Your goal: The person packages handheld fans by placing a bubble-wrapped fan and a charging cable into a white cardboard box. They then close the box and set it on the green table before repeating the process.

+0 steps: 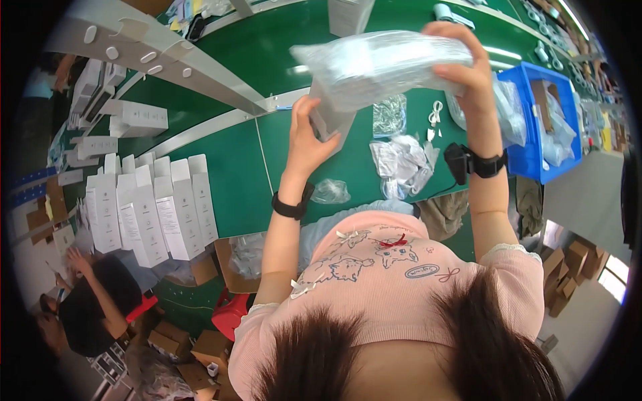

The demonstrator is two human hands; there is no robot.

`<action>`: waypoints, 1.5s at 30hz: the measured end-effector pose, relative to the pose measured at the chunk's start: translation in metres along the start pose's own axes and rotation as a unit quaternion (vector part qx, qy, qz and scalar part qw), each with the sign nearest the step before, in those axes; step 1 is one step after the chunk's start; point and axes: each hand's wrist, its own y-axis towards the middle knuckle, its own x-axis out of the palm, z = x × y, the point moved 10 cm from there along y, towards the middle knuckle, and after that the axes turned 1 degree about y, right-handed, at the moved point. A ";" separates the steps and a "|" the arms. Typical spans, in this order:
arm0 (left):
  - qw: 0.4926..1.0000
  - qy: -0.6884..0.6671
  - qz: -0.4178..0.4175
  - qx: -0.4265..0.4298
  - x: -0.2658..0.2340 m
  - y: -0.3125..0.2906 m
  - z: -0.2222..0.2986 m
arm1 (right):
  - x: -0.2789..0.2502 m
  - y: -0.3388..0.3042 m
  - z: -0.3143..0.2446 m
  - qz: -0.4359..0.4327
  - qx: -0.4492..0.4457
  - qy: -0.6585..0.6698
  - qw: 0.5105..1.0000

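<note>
My right hand [468, 73] grips the right end of a long clear plastic bag [388, 63] and holds it up above the green table. What lies inside the bag is blurred by the shiny film. Below the bag's left part, my left hand [309, 144] is closed around a white box [334, 123]. The bag hides the upper part of that box, so I cannot tell whether its top is open. Under the bag lie a packet in silvery film [389, 115], a coiled white cable [435, 115] and a heap of small white bagged pieces [404, 164].
Several upright white boxes [144, 214] with raised flaps stand at the left table edge. A blue bin [535, 167] with plastic bags sits at the right. A crumpled clear bag [330, 191] lies near me. A metal post [180, 60] crosses the upper left. Another person [90, 304] works at lower left.
</note>
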 end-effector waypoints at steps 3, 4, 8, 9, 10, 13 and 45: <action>0.995 -0.058 0.044 -0.072 0.009 -0.011 -0.020 | 0.038 0.002 -0.003 -0.099 -0.056 -0.115 0.987; 0.988 -0.085 0.069 -0.110 0.007 -0.015 -0.029 | 0.039 0.006 -0.001 -0.096 -0.057 -0.116 0.987; 0.994 -0.039 0.078 -0.073 0.001 -0.022 -0.021 | 0.082 0.006 -0.005 -0.246 -0.149 -0.230 0.930; 0.993 -0.038 0.077 -0.076 0.001 -0.025 -0.022 | 0.103 0.002 -0.003 -0.307 -0.171 -0.267 0.898; 0.991 -0.078 0.097 -0.052 -0.002 -0.027 -0.021 | 0.123 -0.003 0.000 -0.365 -0.191 -0.301 0.860; 0.978 -0.162 0.130 -0.006 -0.004 -0.037 -0.018 | 0.162 -0.016 0.013 -0.444 -0.199 -0.368 0.793; 0.976 0.022 0.176 -0.125 -0.071 -0.048 0.000 | 0.119 -0.081 0.028 -0.105 -0.208 -0.068 0.970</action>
